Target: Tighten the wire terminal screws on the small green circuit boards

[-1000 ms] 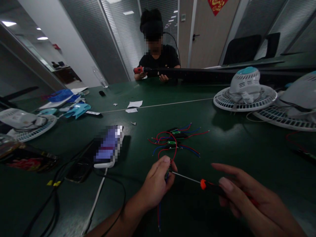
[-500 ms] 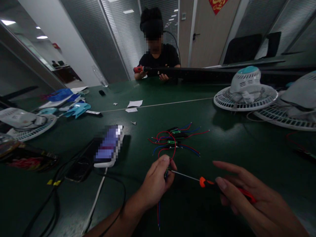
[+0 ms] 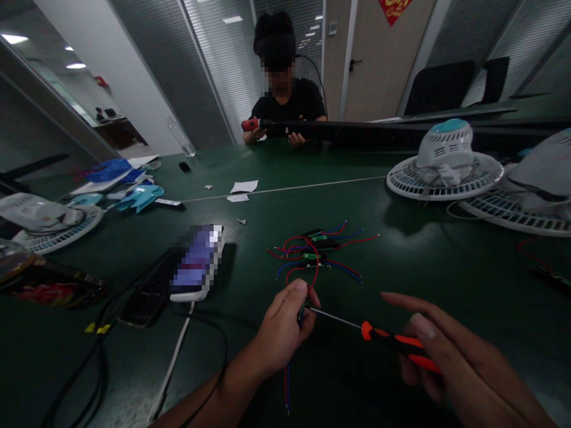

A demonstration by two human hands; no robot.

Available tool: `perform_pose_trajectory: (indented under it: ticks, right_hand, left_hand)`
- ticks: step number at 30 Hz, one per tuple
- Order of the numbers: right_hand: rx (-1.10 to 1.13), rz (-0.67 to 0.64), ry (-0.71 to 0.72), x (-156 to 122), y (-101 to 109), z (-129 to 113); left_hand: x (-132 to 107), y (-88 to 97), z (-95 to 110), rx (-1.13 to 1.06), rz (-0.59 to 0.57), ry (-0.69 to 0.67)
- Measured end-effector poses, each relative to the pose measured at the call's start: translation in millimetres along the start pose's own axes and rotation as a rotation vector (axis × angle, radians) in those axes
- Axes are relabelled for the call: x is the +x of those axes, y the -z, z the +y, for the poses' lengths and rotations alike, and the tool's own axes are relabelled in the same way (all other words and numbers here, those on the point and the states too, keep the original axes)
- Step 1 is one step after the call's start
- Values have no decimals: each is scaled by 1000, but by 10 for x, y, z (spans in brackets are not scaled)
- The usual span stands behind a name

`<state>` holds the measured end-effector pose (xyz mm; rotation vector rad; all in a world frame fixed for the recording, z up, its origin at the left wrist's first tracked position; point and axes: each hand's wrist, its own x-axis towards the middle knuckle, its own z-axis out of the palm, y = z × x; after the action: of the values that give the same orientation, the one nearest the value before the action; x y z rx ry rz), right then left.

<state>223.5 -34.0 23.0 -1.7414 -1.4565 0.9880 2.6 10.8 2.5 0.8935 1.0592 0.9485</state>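
My left hand (image 3: pixel 283 324) is closed around a small circuit board (image 3: pixel 301 314), mostly hidden by the fingers. Red and blue wires (image 3: pixel 286 386) hang below that hand, and a red wire loops up above it. An orange and black screwdriver (image 3: pixel 392 340) has its thin shaft pointing left, its tip at the board. Its handle lies between the thumb and fingers of my right hand (image 3: pixel 459 356), with the index finger stretched out. Just beyond my left hand, several green circuit boards (image 3: pixel 312 257) with red and blue leads rest on the table.
A phone (image 3: pixel 196 261) on a white stand and black cables (image 3: pixel 104 321) occupy the left. White fan parts (image 3: pixel 446 178) sit at the right. Paper scraps (image 3: pixel 244 187) lie farther back. Across the green table (image 3: pixel 357 208), a person (image 3: pixel 285 101) holds a red-ended tool (image 3: pixel 250 125).
My right thumb has shifted back along the screwdriver, exposing more of its handle, which shows a different face as if turned. My left hand stays where it was.
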Motion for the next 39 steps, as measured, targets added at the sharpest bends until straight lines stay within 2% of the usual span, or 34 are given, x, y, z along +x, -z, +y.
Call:
perform_pose_trajectory:
  ticks: [3, 6, 10, 18, 25, 32, 34, 39]
  right_hand:
    - [-35, -36, -12, 14, 11, 0]
    - [-71, -58, 77, 41, 29, 3]
    - [-89, -9, 186, 54, 33, -8]
    - [-86, 20, 294, 73, 38, -85]
    - [-53, 52, 194, 38, 61, -7]
    - [65, 82, -75, -46, -39, -164]
    - [53, 68, -77, -42, -50, -179]
    - [24, 10, 24, -8, -15, -91]
  left_hand:
    - [5, 6, -24, -17, 5, 3]
    - [5, 5, -33, -22, 5, 13]
    - [11, -3, -15, -18, 18, 23]
    - [11, 5, -28, -37, 24, 10]
    - [4, -2, 0, -42, 1, 14]
    - [1, -3, -13, -51, 8, 16]
    - [1, 3, -22, -59, 9, 18]
    - [6, 9, -19, -48, 3, 20]
